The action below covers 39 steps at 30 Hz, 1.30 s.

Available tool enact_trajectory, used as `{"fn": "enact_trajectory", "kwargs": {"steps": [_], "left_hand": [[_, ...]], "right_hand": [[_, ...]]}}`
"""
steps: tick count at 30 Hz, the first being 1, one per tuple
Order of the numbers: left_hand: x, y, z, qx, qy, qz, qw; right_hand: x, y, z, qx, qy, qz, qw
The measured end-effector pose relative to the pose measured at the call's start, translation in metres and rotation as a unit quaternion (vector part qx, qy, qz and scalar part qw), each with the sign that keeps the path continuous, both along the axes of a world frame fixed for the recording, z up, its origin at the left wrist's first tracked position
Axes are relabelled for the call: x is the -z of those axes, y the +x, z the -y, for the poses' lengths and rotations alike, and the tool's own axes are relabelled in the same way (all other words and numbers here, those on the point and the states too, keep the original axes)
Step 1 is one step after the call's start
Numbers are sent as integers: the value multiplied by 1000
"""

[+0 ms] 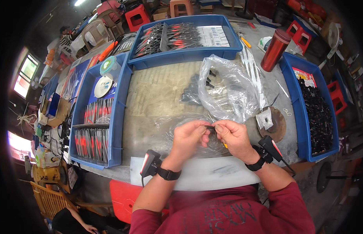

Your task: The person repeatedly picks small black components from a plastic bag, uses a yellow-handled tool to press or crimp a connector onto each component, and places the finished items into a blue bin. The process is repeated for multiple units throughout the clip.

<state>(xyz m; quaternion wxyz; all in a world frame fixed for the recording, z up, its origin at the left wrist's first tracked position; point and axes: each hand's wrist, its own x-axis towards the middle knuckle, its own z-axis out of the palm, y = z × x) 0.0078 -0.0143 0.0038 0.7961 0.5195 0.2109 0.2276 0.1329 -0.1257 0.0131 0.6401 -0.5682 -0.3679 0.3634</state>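
My left hand [189,137] and my right hand [233,136] meet over the front middle of the table. Thumb and fingertips of each pinch a small black part [210,127] from either side; its exact kind is too small to make out. Below my right fingers shows the yellow end of a thin tool [225,145], mostly hidden. Beyond my hands lies an opened clear plastic bag [244,97], with a few small black pieces [209,79] inside or beneath its film. Crumpled clear film [166,132] is spread under my left hand.
Blue trays hold packed red-and-black items: the left tray [120,144] and far tray [185,56]. Many small black parts [318,117] fill the right tray [302,128]. A red flask [276,50] stands near a round wooden block [279,130]. A white sheet [197,173] edges the table.
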Motion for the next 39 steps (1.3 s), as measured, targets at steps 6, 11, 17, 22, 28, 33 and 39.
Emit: {"fn": "enact_trajectory", "kwargs": {"steps": [6,11,17,22,28,33,39], "left_hand": [[5,0,-3,18,-23,2,1000],[7,0,-3,18,-36,16,999],[6,0,-4,22,-26,19,999],[6,0,-4,15,-22,27,999],[6,-1,-6,17,-43,24,999],[6,-1,-7,17,-51,10,999],[7,-2,-11,46,-73,18,996]], "right_hand": [[1,0,-1,4,-12,-4,1000],[2,1,0,20,-3,22,1000],[7,5,0,25,-3,70,997],[7,3,0,41,5,97,994],[1,3,1,40,22,171,984],[0,5,-2,55,60,233,969],[-1,5,-2,54,63,233,969]]}}
